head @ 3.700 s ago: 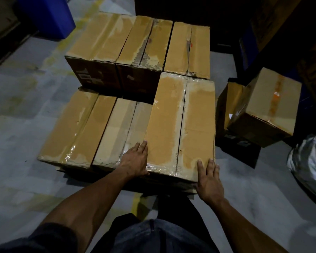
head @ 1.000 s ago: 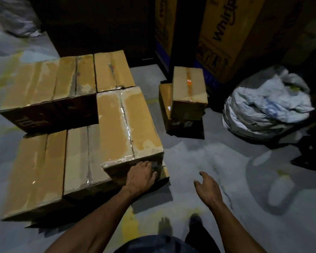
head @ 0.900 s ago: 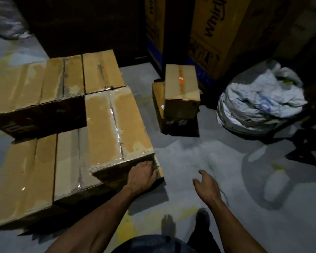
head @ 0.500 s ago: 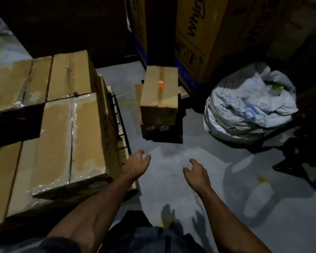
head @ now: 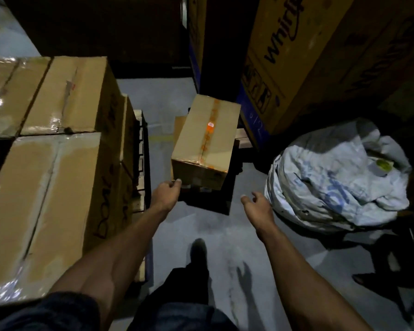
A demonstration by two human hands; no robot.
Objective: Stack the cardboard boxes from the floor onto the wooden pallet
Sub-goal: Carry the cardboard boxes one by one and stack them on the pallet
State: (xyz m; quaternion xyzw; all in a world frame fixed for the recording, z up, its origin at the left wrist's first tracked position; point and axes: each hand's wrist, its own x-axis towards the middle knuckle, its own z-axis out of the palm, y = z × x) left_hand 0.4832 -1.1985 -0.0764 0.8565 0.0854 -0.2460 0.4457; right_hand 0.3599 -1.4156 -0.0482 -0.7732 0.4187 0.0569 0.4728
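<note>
Box (head: 206,142): taped, resting on a dark box on the floor, ahead of and between both hands. Left hand (head: 166,191): fingers curled, touching the box's near-left bottom corner; right hand (head: 255,204): loosely spread, holding nothing, apart from the box on its near right. Pallet (head: 141,149) with stacked boxes (head: 58,177): left of the left hand.

The person wears a dark short sleeve (head: 50,311), dark trousers (head: 184,306) and a dark shoe (head: 198,250).

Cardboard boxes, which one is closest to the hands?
The small box with orange tape, off the pallet; the left hand reaches its near corner. The others are larger, stacked left.
</note>
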